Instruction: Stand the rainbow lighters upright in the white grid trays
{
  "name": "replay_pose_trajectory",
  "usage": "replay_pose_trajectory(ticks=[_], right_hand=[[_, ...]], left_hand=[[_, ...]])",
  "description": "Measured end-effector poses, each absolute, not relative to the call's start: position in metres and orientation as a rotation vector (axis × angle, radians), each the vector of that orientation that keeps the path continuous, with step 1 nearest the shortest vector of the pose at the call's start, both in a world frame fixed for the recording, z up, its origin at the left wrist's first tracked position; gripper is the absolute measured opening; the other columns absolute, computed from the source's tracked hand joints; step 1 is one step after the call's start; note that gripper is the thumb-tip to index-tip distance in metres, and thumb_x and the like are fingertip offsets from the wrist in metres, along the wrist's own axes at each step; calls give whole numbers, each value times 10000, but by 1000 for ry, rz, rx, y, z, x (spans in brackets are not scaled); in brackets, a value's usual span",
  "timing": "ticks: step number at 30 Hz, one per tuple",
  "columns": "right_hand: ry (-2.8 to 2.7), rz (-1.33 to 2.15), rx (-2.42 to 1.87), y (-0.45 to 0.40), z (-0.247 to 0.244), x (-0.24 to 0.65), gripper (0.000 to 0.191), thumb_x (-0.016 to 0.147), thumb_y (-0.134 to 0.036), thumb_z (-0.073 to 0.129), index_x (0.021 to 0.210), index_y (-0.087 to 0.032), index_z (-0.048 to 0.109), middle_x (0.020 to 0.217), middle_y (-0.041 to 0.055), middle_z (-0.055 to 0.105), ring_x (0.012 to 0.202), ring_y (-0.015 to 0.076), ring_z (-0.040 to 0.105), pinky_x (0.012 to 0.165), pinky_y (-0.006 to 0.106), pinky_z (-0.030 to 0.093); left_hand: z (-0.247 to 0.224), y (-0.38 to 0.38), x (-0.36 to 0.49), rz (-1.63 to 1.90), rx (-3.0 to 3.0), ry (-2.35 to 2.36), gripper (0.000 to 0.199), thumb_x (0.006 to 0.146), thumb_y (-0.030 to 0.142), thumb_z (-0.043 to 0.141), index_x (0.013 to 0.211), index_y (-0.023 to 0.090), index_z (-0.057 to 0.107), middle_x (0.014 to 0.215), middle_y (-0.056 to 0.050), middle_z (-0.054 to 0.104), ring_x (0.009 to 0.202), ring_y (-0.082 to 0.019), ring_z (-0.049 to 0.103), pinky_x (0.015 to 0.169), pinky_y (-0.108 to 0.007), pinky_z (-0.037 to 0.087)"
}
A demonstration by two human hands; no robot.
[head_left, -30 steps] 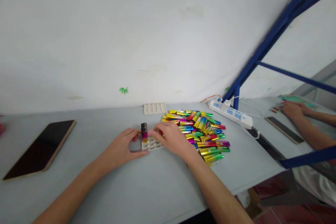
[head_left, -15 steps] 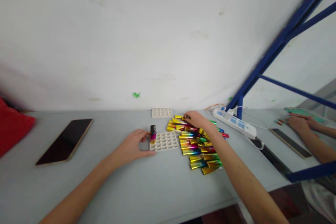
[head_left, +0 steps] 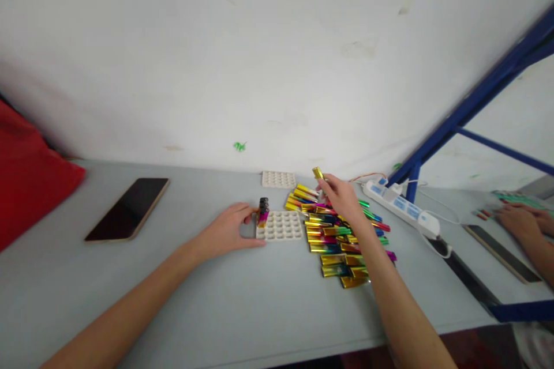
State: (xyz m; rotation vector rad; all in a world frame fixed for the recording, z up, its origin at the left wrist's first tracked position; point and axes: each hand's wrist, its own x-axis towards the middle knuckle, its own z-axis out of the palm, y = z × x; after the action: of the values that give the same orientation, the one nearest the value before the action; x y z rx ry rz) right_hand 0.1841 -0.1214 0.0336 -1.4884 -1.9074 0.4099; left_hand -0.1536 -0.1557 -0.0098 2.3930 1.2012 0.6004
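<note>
My left hand (head_left: 229,229) is at the left side of a white tray with rows of holes (head_left: 283,226), its thumb along the near corner and its fingers by the far one, holding the tray there. A short row of lighters with black tops and purple-gold bodies (head_left: 263,212) stands upright in the tray's left column, beside my fingertips. My right hand (head_left: 340,196) grips a gold lighter (head_left: 318,173) between thumb and fingers, raised and tilted above a pile of shiny multicoloured lighters (head_left: 331,241). The held lighter's lower end is partly hidden by the fingers.
Behind the first tray lies a second white tray (head_left: 279,179). A dark tablet (head_left: 127,209) and a red cloth-like item (head_left: 34,176) are at left. A power strip (head_left: 400,206) and a blue metal frame (head_left: 437,144) stand right, with another person's hands (head_left: 521,220) beyond.
My right hand has lifted a gold lighter up from the far side of the pile. My left hand stays at the tray. The whole view has shifted slightly.
</note>
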Motion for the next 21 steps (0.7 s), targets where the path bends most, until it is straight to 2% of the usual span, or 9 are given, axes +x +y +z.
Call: replay_pose_trajectory(ticks=[3, 6, 8, 11, 13, 15, 18, 21], right_hand=[[-1748, 591, -1340, -134, 32, 158, 508, 1046, -609, 458, 1134, -195, 738, 710, -1, 662, 610, 166, 570, 598, 270, 441], [-1563, 715, -1269, -141, 19, 134, 486, 952, -658, 602, 1082, -212, 743, 660, -20, 597, 610, 165, 529, 572, 267, 415], [-1457, 802, -1254, -145, 12, 123, 481, 890, -682, 676, 948, -207, 723, 635, -34, 549, 589, 152, 485, 556, 265, 396], [-1430, 893, -1190, -154, 10, 117, 542, 908, -732, 629, 770, -208, 631, 657, -25, 543, 637, 153, 508, 602, 272, 424], [-1460, 988, -1097, -161, 14, 115, 554, 956, -739, 561, 773, -217, 581, 702, -16, 579, 671, 157, 557, 665, 284, 471], [-1454, 1161, -995, -169, 19, 112, 521, 976, -743, 529, 869, -233, 557, 698, -38, 566, 609, 145, 542, 645, 287, 484], [-1425, 1343, -957, -178, 22, 102, 499, 974, -753, 519, 918, -258, 501, 645, -87, 430, 500, 118, 384, 506, 257, 375], [-1515, 1161, -1070, -185, 23, 91, 524, 988, -702, 533, 756, -243, 434, 651, -69, 379, 562, 111, 344, 524, 255, 289]], left_hand=[[-7, -156, -154, 585, 2380, 1216, 543, 724, 701, 811, 895, 211, 650, 914, -30, 648, 861, -252, 629, 797, -340, 485], [-5, -155, -154, 563, 2379, 1225, 552, 724, 712, 809, 889, 213, 641, 910, -28, 644, 848, -246, 624, 788, -340, 486], [-5, -155, -154, 548, 2391, 1226, 554, 723, 712, 811, 894, 215, 637, 900, -25, 642, 837, -245, 620, 780, -343, 486], [-4, -154, -153, 546, 2401, 1243, 543, 731, 702, 809, 922, 223, 640, 898, -22, 646, 826, -247, 617, 769, -346, 489], [-3, -154, -151, 545, 2401, 1261, 543, 724, 693, 819, 933, 226, 639, 904, -24, 651, 824, -249, 619, 768, -350, 496], [-2, -155, -150, 541, 2406, 1271, 543, 722, 684, 828, 936, 224, 635, 909, -27, 652, 823, -250, 620, 772, -357, 504], [-2, -156, -149, 542, 2422, 1270, 527, 754, 675, 815, 943, 219, 631, 907, -26, 648, 821, -248, 619, 786, -365, 513], [-2, -156, -149, 546, 2411, 1280, 545, 739, 676, 828, 957, 215, 638, 910, -28, 647, 825, -246, 619, 797, -368, 521]])
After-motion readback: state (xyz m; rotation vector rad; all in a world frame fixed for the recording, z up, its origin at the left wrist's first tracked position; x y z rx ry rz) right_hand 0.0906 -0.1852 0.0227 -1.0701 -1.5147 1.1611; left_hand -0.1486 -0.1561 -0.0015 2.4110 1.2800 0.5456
